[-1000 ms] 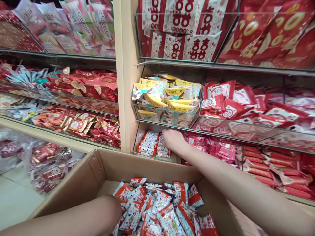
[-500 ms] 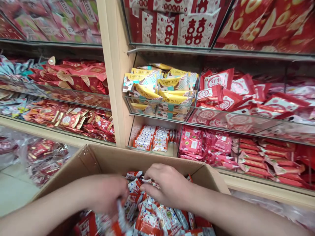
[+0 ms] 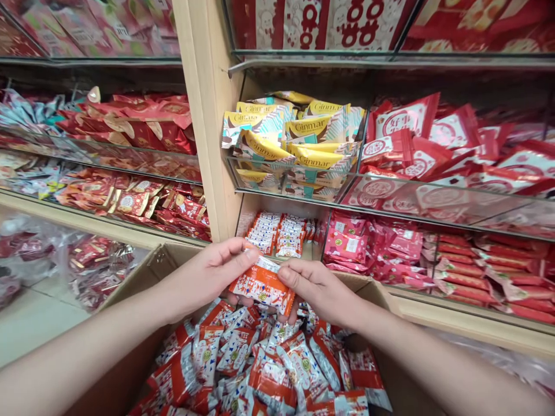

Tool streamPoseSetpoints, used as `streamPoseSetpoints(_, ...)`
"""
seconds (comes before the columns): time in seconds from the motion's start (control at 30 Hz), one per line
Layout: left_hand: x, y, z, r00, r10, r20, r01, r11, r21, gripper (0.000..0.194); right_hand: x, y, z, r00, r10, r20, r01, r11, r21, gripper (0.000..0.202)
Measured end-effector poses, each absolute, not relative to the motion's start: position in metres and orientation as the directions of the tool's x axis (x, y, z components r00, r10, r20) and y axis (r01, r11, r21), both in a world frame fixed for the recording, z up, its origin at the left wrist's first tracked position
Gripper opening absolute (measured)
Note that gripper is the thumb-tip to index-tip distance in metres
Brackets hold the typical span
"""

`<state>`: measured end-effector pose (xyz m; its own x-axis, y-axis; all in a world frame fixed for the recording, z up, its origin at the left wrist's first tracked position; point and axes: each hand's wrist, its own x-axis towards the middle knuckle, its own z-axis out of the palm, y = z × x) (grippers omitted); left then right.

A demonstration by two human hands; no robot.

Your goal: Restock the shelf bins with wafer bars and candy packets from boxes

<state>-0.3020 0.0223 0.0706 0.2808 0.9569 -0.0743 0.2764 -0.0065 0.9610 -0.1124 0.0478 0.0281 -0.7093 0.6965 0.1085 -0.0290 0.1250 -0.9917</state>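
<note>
Between my two hands, above the open cardboard box (image 3: pixel 171 257), is a small orange-and-white candy packet (image 3: pixel 265 287). My left hand (image 3: pixel 217 271) grips its left end, thumb on top and fingers underneath. On the right end my right hand (image 3: pixel 314 289) pinches it the same way. Whether more packets lie under the front one is hard to tell. Loose packets of the same red, white and blue kind (image 3: pixel 271 375) fill the box below. Just past the box's far edge, similar packets (image 3: pixel 277 231) stand in neat rows in a low shelf compartment.
Shelves with clear fronts hold yellow Ginmar packets (image 3: pixel 303 130), red-and-white packets (image 3: pixel 403 124) and pink packets (image 3: pixel 347 242). A wooden upright (image 3: pixel 203 115) divides the shelving. Plastic bags of red packets (image 3: pixel 93 260) lie on the floor at left.
Both hands have risen from among the loose packets and come together, now holding a packet between them. The view has shifted slightly, so the shelves sit a little higher and further right.
</note>
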Motion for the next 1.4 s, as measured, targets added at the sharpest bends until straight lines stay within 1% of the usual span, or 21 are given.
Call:
streamPoseSetpoints(0.1, -0.3, 0.022, 0.071, 0.323, 0.945, -0.052, 0.226, -0.024, 0.974, 0.026, -0.113, 0.049, 0.028, -0.693, 0.708, 0.135, -0.039, 0.15, -0.988, 0.03)
streamPoseSetpoints(0.17, -0.301, 0.022, 0.071, 0.27, 0.963, -0.017, 0.213, -0.042, 0.976, 0.027, -0.114, 0.05, 0.027, -0.67, 0.728, 0.146, -0.061, 0.142, -0.988, 0.029)
streamPoseSetpoints(0.23, -0.302, 0.022, 0.072, 0.203, 0.979, -0.021, 0.188, -0.018, 0.982, 0.028, -0.113, 0.051, 0.027, -0.582, 0.775, 0.244, -0.04, 0.273, -0.961, 0.03)
streamPoseSetpoints(0.3, -0.303, 0.022, 0.074, 0.22, 0.97, -0.101, 0.108, 0.078, 0.991, 0.037, -0.112, 0.053, 0.027, -0.482, 0.742, 0.465, 0.063, 0.559, -0.827, 0.023)
streamPoseSetpoints(0.37, -0.304, 0.021, 0.076, 0.295, 0.937, -0.189, 0.031, 0.188, 0.982, 0.044, -0.11, 0.053, 0.026, -0.455, 0.604, 0.654, 0.18, 0.782, -0.596, 0.016)
streamPoseSetpoints(0.4, -0.304, 0.02, 0.077, 0.316, 0.926, -0.206, 0.019, 0.211, 0.977, 0.041, -0.109, 0.053, 0.026, -0.476, 0.536, 0.697, 0.214, 0.84, -0.499, 0.017)
streamPoseSetpoints(0.47, -0.304, 0.02, 0.078, 0.289, 0.941, -0.175, 0.04, 0.17, 0.985, 0.036, -0.107, 0.053, 0.027, -0.528, 0.475, 0.704, 0.243, 0.879, -0.41, 0.027)
streamPoseSetpoints(0.53, -0.304, 0.02, 0.077, 0.231, 0.967, -0.106, 0.083, 0.089, 0.993, 0.041, -0.106, 0.052, 0.029, -0.544, 0.493, 0.679, 0.244, 0.867, -0.434, 0.044)
streamPoseSetpoints(0.6, -0.304, 0.021, 0.075, 0.204, 0.977, -0.06, 0.106, 0.039, 0.994, 0.04, -0.106, 0.05, 0.032, -0.527, 0.566, 0.633, 0.183, 0.804, -0.567, 0.056)
streamPoseSetpoints(0.67, -0.303, 0.022, 0.075, 0.197, 0.98, -0.017, 0.112, -0.006, 0.994, 0.04, -0.106, 0.049, 0.036, -0.519, 0.649, 0.556, 0.051, 0.673, -0.738, 0.056)
streamPoseSetpoints(0.73, -0.301, 0.023, 0.075, 0.209, 0.978, 0.013, 0.122, -0.039, 0.992, 0.042, -0.109, 0.049, 0.036, -0.527, 0.713, 0.463, -0.056, 0.514, -0.856, 0.049)
streamPoseSetpoints(0.8, -0.3, 0.023, 0.075, 0.227, 0.974, 0.006, 0.161, -0.043, 0.986, 0.042, -0.112, 0.048, 0.033, -0.495, 0.769, 0.405, -0.061, 0.434, -0.899, 0.039)
streamPoseSetpoints(0.87, -0.299, 0.022, 0.074, 0.225, 0.974, -0.021, 0.21, -0.027, 0.977, 0.04, -0.115, 0.048, 0.028, -0.451, 0.812, 0.37, -0.003, 0.413, -0.911, 0.029)
streamPoseSetpoints(0.93, -0.297, 0.021, 0.073, 0.219, 0.975, -0.02, 0.241, -0.035, 0.97, 0.041, -0.116, 0.05, 0.025, -0.447, 0.828, 0.34, 0.064, 0.408, -0.911, 0.022)
streamPoseSetpoints(1.0, -0.296, 0.022, 0.071, 0.201, 0.979, 0.045, 0.256, -0.097, 0.962, 0.046, -0.112, 0.055, 0.028, -0.45, 0.817, 0.36, 0.125, 0.457, -0.881, 0.021)
streamPoseSetpoints(1.1, -0.297, 0.026, 0.07, 0.099, 0.973, 0.206, 0.298, -0.227, 0.927, 0.05, -0.102, 0.069, 0.045, -0.333, 0.803, 0.494, 0.289, 0.585, -0.757, 0.022)
streamPoseSetpoints(1.17, -0.299, 0.028, 0.072, 0.03, 0.963, 0.268, 0.343, -0.262, 0.902, 0.047, -0.094, 0.082, 0.058, -0.255, 0.789, 0.559, 0.523, 0.599, -0.606, 0.022)
streamPoseSetpoints(1.2, -0.3, 0.029, 0.073, 0.01, 0.961, 0.277, 0.36, -0.261, 0.895, 0.044, -0.092, 0.089, 0.063, -0.263, 0.792, 0.551, 0.657, 0.565, -0.499, 0.022)
streamPoseSetpoints(1.23, -0.301, 0.029, 0.074, -0.001, 0.962, 0.274, 0.374, -0.254, 0.892, 0.042, -0.091, 0.097, 0.065, -0.298, 0.809, 0.506, 0.77, 0.517, -0.374, 0.022)
streamPoseSetpoints(1.3, -0.303, 0.029, 0.074, 0.007, 0.971, 0.237, 0.403, -0.22, 0.889, 0.039, -0.094, 0.111, 0.063, -0.363, 0.867, 0.343, 0.888, 0.433, -0.155, 0.025)
streamPoseSetpoints(1.4, -0.302, 0.027, 0.07, 0.055, 0.981, 0.184, 0.465, -0.188, 0.865, 0.036, -0.107, 0.13, 0.051, -0.365, 0.916, 0.165, 0.927, 0.374, -0.028, 0.021)
